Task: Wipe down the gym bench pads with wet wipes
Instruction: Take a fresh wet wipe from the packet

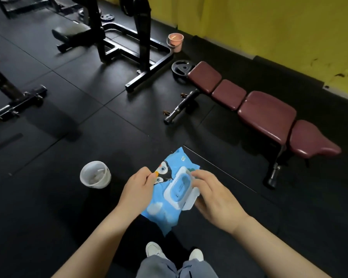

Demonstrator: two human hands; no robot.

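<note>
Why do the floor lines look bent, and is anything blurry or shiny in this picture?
Head view: the wide-angle lens bows the floor seams; the maroon bench pads show soft glare; the far rack is dim and soft; the wet wipes pack in both hands is sharp.

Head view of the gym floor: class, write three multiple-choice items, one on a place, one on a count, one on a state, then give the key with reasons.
1. Where is the white bucket?
A. on the bench
B. on the floor beside the left hand
C. against the yellow wall

2. How many maroon pads has the bench?
A. two
B. four
C. six

3. What is the wipes pack doing?
A. lying on the floor
B. resting on the bench
C. held in both hands

Key: B, it stands on the mat; B, four pads in line; C, the right hand is at its lid.
</note>
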